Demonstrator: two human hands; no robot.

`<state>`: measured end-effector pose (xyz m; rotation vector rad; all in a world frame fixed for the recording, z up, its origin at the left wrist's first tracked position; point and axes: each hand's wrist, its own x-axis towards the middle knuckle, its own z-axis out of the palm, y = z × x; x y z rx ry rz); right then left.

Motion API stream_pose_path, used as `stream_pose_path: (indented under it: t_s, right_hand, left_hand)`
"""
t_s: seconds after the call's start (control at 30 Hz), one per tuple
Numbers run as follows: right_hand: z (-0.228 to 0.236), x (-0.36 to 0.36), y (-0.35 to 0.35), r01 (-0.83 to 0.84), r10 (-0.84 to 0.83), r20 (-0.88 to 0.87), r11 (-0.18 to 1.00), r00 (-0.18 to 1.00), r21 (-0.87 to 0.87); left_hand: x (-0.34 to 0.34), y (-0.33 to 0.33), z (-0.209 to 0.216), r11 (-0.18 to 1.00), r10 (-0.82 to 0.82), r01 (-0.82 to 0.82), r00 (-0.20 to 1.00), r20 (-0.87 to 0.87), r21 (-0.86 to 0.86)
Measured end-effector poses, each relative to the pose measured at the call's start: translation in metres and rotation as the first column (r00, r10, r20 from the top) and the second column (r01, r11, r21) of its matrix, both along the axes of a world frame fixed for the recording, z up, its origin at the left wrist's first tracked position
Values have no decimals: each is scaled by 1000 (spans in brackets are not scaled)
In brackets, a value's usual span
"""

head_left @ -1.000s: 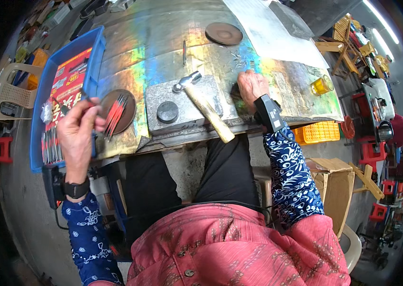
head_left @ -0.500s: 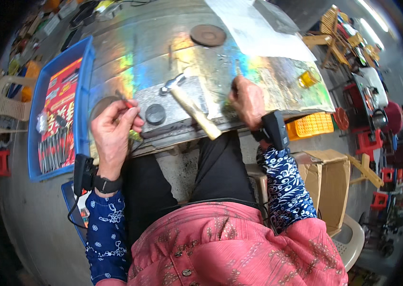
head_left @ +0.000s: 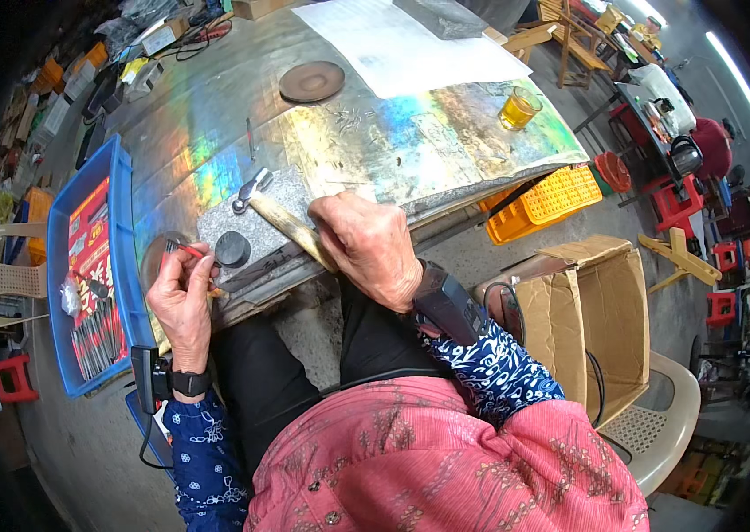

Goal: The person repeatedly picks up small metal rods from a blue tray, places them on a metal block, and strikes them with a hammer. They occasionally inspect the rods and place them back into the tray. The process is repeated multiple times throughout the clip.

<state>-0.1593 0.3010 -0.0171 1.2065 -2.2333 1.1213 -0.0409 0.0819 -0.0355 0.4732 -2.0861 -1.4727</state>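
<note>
My left hand (head_left: 181, 300) is closed in a pinch on a small red-handled tool (head_left: 190, 251) with a dark tip; its exact kind is unclear. Just right of these fingers stands a dark round block (head_left: 233, 249) on a speckled stone slab (head_left: 219, 219). A hammer (head_left: 284, 220) lies across the slab, its metal head pointing away and its pale handle toward me. My right hand (head_left: 369, 248) is closed, knuckles up, beside and partly over the handle's near end. What its fingers hold, if anything, is hidden. Behind my left hand, a round dish (head_left: 155, 257) is partly covered.
At the left, a blue tray (head_left: 131, 293) holds red packaging and several slim tools. Farther back are a brown round plate (head_left: 312, 81), a thin rod (head_left: 250, 140), white sheeting (head_left: 375, 44) and a glass of yellow liquid (head_left: 519, 107). A cardboard box (head_left: 610, 328) stands at the right.
My right hand has come left from the table's right part to the hammer handle. My left hand keeps the red-handled tool near the round block. The whole view has shifted and turned.
</note>
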Motion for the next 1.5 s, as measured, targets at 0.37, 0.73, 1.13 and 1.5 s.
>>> stream_pose_path:
  t_s: [0.37, 0.73, 1.13, 1.5]
  right_hand:
    - [13, 20, -3, -91, 160, 264, 962, 951, -256]
    - [20, 56, -17, -139, 430, 637, 880, 640, -454]
    - [12, 65, -25, -166, 381, 572, 905, 727, -392]
    - [7, 80, -33, -73, 303, 586, 921, 751, -383]
  left_hand:
    - [8, 20, 22, 949, -39, 82, 989, -144, 303]
    - [20, 45, 22, 588, -100, 350, 926, -364, 729]
    - [30, 46, 17, 434, -87, 407, 907, -412, 804]
    - [30, 55, 19, 577, -28, 350, 911, -411, 738]
